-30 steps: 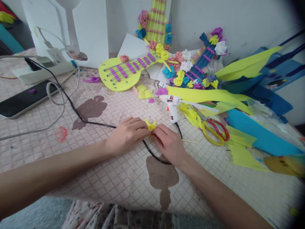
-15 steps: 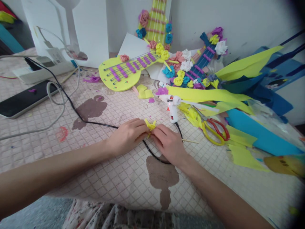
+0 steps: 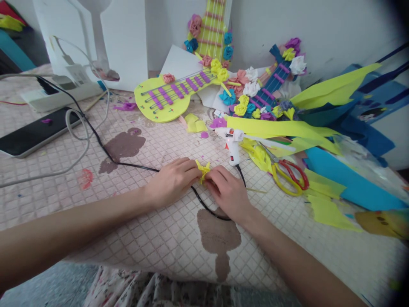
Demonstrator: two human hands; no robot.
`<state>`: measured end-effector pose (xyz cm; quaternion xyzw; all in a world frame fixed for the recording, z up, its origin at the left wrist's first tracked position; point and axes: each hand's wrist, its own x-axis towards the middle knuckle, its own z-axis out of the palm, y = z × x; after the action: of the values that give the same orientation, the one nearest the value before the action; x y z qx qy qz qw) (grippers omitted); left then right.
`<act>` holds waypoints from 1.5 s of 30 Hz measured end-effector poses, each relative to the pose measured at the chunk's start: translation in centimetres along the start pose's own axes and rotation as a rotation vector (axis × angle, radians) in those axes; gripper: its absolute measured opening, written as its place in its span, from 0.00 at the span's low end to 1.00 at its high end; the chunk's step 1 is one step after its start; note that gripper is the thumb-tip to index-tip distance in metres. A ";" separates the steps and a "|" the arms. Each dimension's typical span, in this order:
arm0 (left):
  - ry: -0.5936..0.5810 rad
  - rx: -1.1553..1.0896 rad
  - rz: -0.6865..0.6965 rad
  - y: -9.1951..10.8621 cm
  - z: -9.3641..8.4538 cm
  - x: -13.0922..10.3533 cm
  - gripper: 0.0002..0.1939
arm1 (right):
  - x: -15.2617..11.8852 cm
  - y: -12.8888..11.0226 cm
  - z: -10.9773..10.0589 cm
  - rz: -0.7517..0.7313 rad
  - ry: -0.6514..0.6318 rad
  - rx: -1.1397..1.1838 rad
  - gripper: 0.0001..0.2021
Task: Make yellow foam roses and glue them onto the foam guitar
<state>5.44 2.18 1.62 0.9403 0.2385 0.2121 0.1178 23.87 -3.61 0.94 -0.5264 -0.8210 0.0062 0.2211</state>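
"What have you got there?"

"A little bit of crinkly yellow paper [image 3: 204, 169]. It sits right in the middle, between my left hand [image 3: 174, 181] and my right hand [image 3: 229, 192]."

"Which one is closer to it?"

"They both touch it, so nobody wins! My left hand pinches it from the left side, and my right hand pinches it from the right side. My fingers are bent in small, not spread wide."

"Which way does its long side go?"

"I can't tell. My fingertips hide some of it. I can only see small points poking out at the far side."

"Where is the glue gun [image 3: 233, 149]?"

"Farther away than the yellow paper, and a bit to the right. So my right hand is the nearer one to it. The black cord [image 3: 203, 203] runs along the worktop [image 3: 143, 243] and goes under both my hands."

"And the scissors [image 3: 290, 177]?"

"Over on the right, past my right hand. They are well apart from the yellow paper."
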 end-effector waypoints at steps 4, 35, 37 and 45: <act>0.028 -0.049 -0.028 0.1 0.1 0.0 0.09 | 0.1 -0.1 -0.1 -0.021 -0.014 -0.043 0.10; 0.076 -0.079 -0.054 0.2 0.6 -0.1 0.07 | -0.1 -1.4 0.7 -0.133 0.034 -0.162 0.07; 0.074 -0.104 -0.077 0.1 0.7 -0.1 0.06 | -0.1 -1.4 0.6 -0.141 0.014 -0.136 0.07; 0.084 -0.171 -0.103 0.0 0.5 -0.2 0.04 | -0.3 0.1 -0.9 -0.010 0.147 0.082 0.05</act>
<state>5.49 2.03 1.07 0.9036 0.2723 0.2647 0.1981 24.44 -4.03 1.57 -0.5116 -0.8044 0.0002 0.3021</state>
